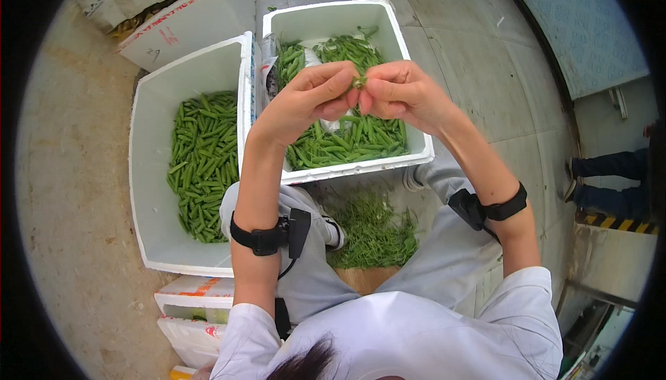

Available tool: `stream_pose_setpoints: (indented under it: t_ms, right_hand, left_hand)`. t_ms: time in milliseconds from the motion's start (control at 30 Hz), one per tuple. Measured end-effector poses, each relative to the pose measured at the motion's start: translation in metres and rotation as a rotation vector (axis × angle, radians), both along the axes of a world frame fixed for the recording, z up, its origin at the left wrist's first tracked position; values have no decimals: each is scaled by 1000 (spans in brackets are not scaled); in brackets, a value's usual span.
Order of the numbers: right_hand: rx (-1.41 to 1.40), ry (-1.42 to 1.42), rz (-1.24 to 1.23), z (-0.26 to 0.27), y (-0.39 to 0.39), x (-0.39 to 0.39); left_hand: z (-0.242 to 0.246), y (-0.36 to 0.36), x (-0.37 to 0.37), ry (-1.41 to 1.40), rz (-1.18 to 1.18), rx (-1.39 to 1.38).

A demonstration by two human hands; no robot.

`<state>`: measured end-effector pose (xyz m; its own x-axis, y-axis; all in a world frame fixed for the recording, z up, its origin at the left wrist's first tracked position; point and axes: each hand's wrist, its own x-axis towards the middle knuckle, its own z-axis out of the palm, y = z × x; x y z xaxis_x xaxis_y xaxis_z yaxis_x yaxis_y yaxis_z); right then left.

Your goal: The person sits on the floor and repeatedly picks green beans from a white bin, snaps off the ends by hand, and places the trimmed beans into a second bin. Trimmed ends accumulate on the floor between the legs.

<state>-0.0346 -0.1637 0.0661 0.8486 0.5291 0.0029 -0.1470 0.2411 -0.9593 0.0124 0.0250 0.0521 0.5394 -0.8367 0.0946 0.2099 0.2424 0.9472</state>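
My left hand (pixel 323 88) and my right hand (pixel 399 89) meet fingertip to fingertip over a white foam box (pixel 359 167). Both pinch a small green piece of pea pod (pixel 359 82), mostly hidden by the fingers. Below them, loose green pea pods (pixel 338 146) fill the bottom of that box, with a white plastic bag (pixel 312 58) among them. A second foam box (pixel 156 182) stands to the left, holding a heap of pea pods (pixel 205 166). Between my feet lies a pile of thin green stems and trimmings (pixel 369 229).
Further foam boxes stand at the upper left (pixel 182 31) and lower left (pixel 195 336). A plastic packet (pixel 269 62) stands at the front box's left wall. Another person's legs (pixel 609 182) are at the right, near a yellow-and-black striped edge (pixel 616 222).
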Motion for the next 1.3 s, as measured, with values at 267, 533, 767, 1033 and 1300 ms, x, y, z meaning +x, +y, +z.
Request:
stream_pose_setpoints:
  t_ms: [267,533,767,1033,1300]
  right_hand:
    - [251,40,4,-5,19,-4]
    - [501,-74,49,16,29,1]
    - [-130,-64,-89,25,21,-15]
    - [-954,-663,779,-92,41,-75]
    - [-1008,-102,141,-189,-9,19]
  left_hand:
    - [1,9,2,152,-93,-167]
    - [4,1,-1,296,-297,-747]
    - [7,8,2,306,67,-590]
    - [29,78,23,583,81,-1705]
    - [0,50,42,478,168,-1265]
